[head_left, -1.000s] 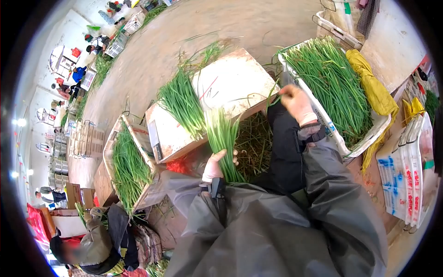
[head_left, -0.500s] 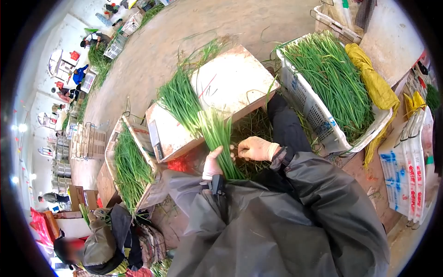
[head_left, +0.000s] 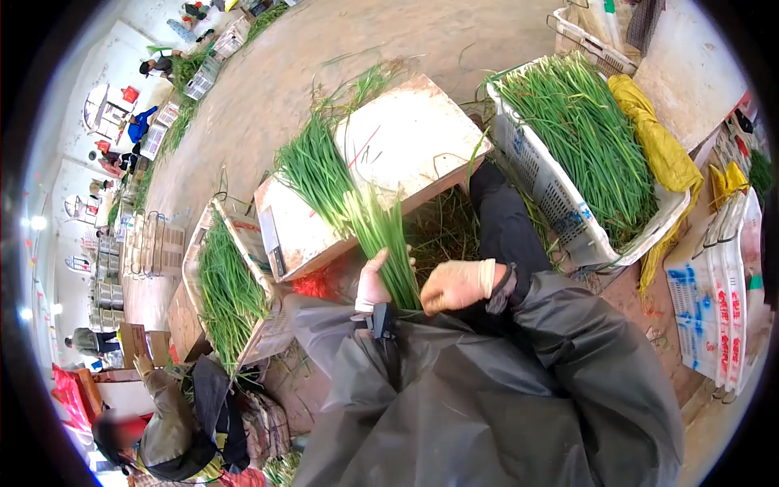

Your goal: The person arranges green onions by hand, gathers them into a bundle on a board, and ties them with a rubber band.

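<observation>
My left hand point(head_left: 373, 286), in a pale glove, is closed round a bunch of chives point(head_left: 382, 235). Its whitish stem ends point away from me, and the green leaves hang towards my lap. Beside the leaf end is my gloved right hand point(head_left: 459, 286), its fingers curled in at the chives' edge; what they pinch is hidden. Another pile of chives point(head_left: 312, 166) lies across the white board point(head_left: 414, 134) in front of me, meeting the stem ends of the held bunch. A knife point(head_left: 273, 242) with a broad blade rests at the board's left end.
A white crate point(head_left: 542, 191) heaped with chives stands on the right, a yellow sack point(head_left: 649, 122) over its edge. Another chive-filled crate point(head_left: 195, 272) is at the left. Stacked crates point(head_left: 712, 292) stand far right. A co-worker point(head_left: 170, 422) sits at lower left.
My right hand has moved down and towards me, from beside my left hand to the leaf end of the bunch. My left hand keeps its hold on the chives.
</observation>
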{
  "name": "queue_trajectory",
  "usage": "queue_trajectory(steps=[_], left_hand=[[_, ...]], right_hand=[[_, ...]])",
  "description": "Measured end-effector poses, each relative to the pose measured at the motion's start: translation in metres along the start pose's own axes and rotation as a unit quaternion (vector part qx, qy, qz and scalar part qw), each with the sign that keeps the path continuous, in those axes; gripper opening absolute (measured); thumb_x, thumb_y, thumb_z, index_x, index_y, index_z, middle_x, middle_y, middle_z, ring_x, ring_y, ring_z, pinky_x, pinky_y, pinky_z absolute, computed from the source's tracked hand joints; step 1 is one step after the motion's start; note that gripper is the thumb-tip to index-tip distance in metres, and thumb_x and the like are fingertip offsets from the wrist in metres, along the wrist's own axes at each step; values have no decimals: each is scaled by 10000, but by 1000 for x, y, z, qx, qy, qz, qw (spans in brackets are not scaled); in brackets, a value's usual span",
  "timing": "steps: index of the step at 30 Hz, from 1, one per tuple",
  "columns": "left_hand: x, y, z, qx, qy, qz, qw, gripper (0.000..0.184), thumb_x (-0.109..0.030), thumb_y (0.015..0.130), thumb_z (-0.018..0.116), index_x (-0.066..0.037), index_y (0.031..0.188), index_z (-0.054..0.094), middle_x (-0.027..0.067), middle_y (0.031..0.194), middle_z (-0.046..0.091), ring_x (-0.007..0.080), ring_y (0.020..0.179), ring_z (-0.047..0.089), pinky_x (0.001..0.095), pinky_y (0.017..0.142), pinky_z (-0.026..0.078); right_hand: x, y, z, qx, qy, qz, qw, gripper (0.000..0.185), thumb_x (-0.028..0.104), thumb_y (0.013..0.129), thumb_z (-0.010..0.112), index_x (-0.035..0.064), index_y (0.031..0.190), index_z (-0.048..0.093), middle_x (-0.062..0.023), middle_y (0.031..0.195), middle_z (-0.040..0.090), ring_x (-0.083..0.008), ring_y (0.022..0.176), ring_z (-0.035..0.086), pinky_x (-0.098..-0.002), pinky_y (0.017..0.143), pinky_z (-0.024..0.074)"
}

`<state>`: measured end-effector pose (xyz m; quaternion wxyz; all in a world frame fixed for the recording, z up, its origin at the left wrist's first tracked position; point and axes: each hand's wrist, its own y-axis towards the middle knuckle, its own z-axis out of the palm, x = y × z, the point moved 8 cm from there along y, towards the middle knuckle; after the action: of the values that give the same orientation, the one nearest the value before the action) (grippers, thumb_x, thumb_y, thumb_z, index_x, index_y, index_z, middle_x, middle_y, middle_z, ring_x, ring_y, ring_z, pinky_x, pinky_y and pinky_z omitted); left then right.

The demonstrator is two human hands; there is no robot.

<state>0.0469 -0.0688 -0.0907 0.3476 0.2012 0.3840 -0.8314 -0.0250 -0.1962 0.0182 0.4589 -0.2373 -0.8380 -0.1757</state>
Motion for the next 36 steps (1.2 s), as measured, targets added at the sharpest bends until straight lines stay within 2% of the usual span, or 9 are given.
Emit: queue_trajectory(steps=[8,12,15,18,19,21,23,30,36], left_hand=[[-7,-2,-1,-21,-5,7,1000,503,-414,1011,587,-10,1303,656,94,1148,743,238,899,698,390,811,577],[-17,-6,4,-8,9,51,999,502,-402,1006,587,-12,1317,645,102,1191,739,242,924,710,396,810,588],[-16,-8,12,24,3,44,999,503,-392,1003,591,-18,1336,632,115,1223,733,246,947,716,400,812,595],[-11,-9,11,32,-3,28,999,509,-380,1005,593,-27,1371,614,135,1252,724,263,960,721,413,800,601],[-9,-8,11,35,-6,21,999,511,-378,1004,594,-28,1376,612,139,1259,722,267,962,722,418,797,603],[-5,-9,15,51,3,17,999,536,-372,991,633,-29,1401,591,158,1298,705,293,975,727,436,790,611],[2,-8,23,86,21,9,996,557,-370,980,663,-32,1415,579,171,1315,697,305,983,727,442,789,614],[16,-4,16,72,47,19,996,549,-384,954,724,-8,1340,622,188,1218,731,316,936,727,430,806,596],[23,6,3,20,2,30,999,515,-373,973,709,-20,1337,617,146,1116,737,219,797,686,342,697,558]], right_hand=[[70,-20,-28,85,126,-25,988,276,232,1040,578,30,1119,748,-126,891,752,-254,770,707,-373,722,542],[22,-41,-47,26,233,176,956,259,206,1044,597,37,1161,754,-64,800,742,-107,698,668,-280,654,531],[-96,-45,-22,75,-261,332,903,420,384,987,642,24,1182,736,-195,987,770,-319,944,752,-456,807,589],[-91,-46,-48,-30,-198,379,904,591,470,951,654,-11,1294,673,-260,1084,742,-407,1037,716,-516,895,567],[-111,-40,-56,-197,-137,318,917,758,518,927,711,-49,1410,570,-279,1179,717,-379,1104,710,-480,941,556],[-139,-23,-57,-319,220,223,895,862,543,908,765,-45,1480,501,-257,1287,683,-330,1192,672,-419,984,535],[-112,-15,-69,-330,366,272,826,819,480,908,812,-30,1472,506,-197,1316,673,-263,1230,624,-373,999,511],[-131,-10,-73,-496,535,64,681,277,72,962,707,-4,1226,667,-114,1114,735,-231,1042,699,-373,943,554],[-124,-18,-74,-472,573,99,663,265,49,944,720,61,1205,678,-80,1102,738,-193,1013,710,-380,895,587]])
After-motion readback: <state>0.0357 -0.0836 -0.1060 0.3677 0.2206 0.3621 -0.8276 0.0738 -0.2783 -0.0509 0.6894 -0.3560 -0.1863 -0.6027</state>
